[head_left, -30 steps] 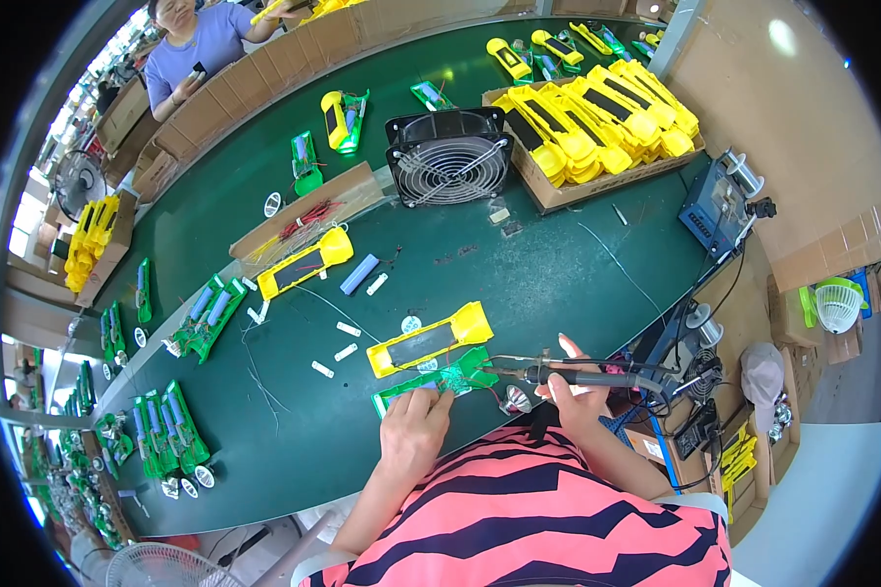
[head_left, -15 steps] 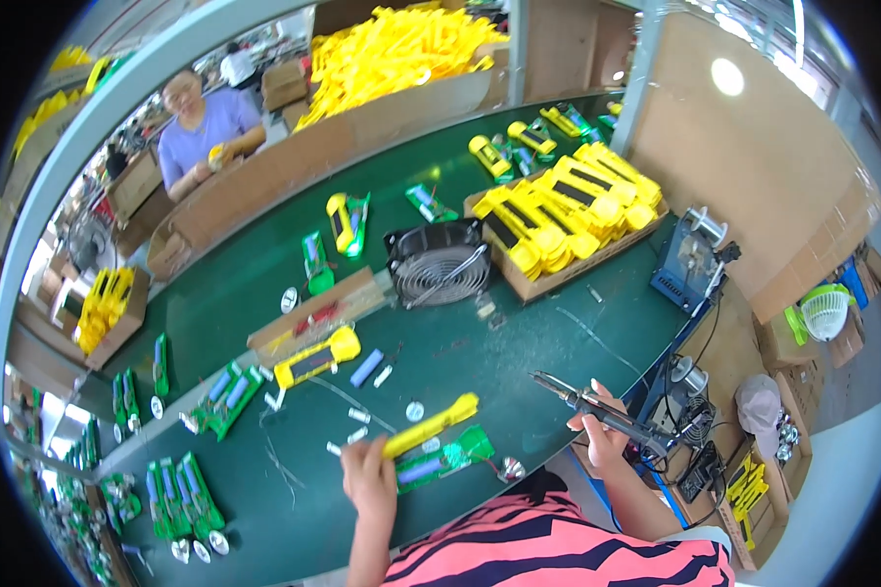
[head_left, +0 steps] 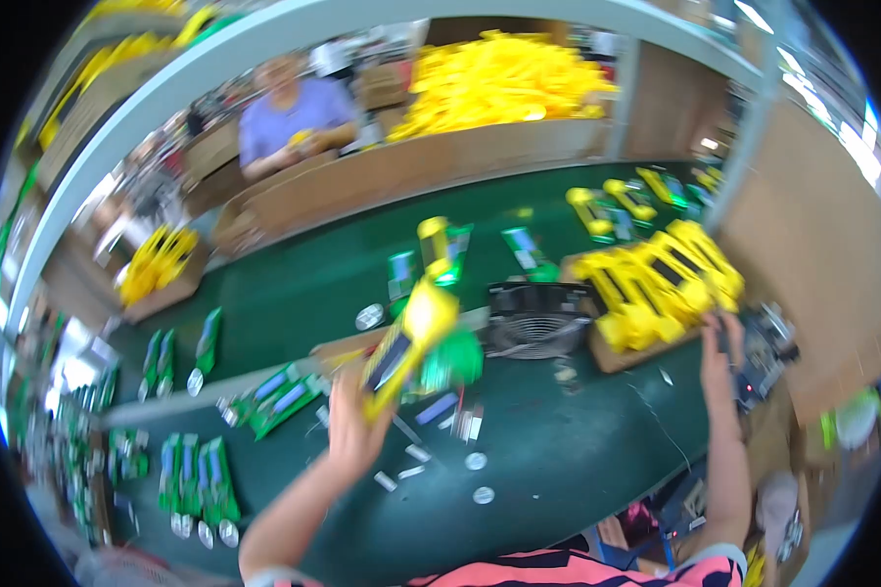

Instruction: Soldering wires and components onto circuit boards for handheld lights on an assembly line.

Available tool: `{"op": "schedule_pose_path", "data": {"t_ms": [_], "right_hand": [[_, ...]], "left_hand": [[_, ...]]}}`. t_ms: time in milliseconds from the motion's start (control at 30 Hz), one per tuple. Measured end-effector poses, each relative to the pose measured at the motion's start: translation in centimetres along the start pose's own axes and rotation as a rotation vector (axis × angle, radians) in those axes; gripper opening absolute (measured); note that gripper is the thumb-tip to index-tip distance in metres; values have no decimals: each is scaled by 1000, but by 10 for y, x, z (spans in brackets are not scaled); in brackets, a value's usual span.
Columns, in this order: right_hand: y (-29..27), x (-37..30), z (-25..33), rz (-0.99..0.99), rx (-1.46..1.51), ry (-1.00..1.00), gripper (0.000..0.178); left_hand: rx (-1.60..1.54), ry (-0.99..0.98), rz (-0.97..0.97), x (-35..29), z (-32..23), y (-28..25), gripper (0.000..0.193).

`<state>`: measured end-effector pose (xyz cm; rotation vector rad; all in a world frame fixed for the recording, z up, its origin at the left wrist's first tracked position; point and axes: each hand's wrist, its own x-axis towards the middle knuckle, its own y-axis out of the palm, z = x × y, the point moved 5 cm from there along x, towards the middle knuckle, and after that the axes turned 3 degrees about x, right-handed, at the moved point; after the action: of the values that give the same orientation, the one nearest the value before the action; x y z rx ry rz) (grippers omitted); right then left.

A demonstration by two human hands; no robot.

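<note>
My left hand point(head_left: 354, 423) is closed round the lower end of a yellow lamp housing point(head_left: 423, 318) with a dark strip, raised over the bench and tilted. Right beside the housing hangs a blurred green board point(head_left: 452, 360); how the two are joined cannot be made out. My right hand point(head_left: 720, 342) reaches to the right end of a cardboard box point(head_left: 622, 360) full of yellow housings, beside a blue soldering unit point(head_left: 768, 347). Motion blurs its fingers, and a dark patch shows between them. Below the left hand's load lies a blue battery cell point(head_left: 437, 408).
A black fan point(head_left: 538, 328) stands mid-bench on the green worktop point(head_left: 578, 440). Green boards with cells point(head_left: 201, 479) lie at the left, round metal discs point(head_left: 483, 495) nearer me. Across the bench, a person in purple point(head_left: 299, 117) works beside a heap of yellow housings point(head_left: 509, 83).
My left hand has lifted the yellow housing, and the green board has come up from the bench. My right hand has moved forward to the box; the soldering iron no longer shows clearly.
</note>
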<state>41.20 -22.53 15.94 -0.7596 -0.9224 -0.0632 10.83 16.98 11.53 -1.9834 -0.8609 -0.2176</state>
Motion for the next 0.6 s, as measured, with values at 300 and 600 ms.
{"op": "schedule_pose_path", "data": {"t_ms": [300, 600], "right_hand": [[53, 55, -139, 201, -180, -131, 37], [64, 52, -137, 257, -115, -137, 37]], "left_hand": [[223, -696, -36, 118, 221, 56, 49], [1178, -636, 485, 80, 220, -78, 17]]}}
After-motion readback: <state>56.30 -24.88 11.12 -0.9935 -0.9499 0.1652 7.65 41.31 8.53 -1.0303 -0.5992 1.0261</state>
